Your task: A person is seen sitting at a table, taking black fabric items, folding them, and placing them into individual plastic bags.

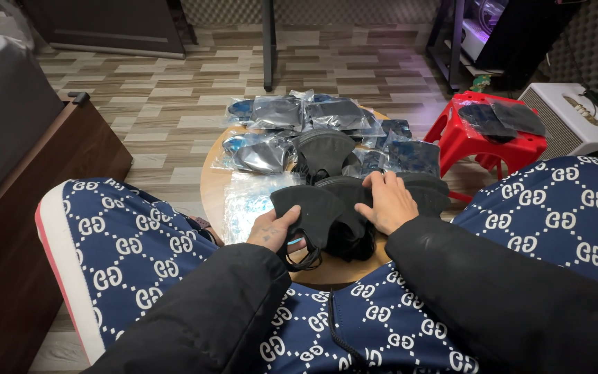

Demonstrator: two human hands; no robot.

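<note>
Black masks [327, 208] lie stacked on the round table [210, 181]; left hand [271, 232] pinches one's edge, right hand [390, 202] presses flat, steadying the pile.

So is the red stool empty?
No, the red stool has two dark flat mask-like pieces lying on its top, beside the round wooden table.

Bunch of clear plastic packets [292, 114] with dark masks sit at the far side of the round table [210, 181]; one empty wrapper [247, 197] nearer.
</note>
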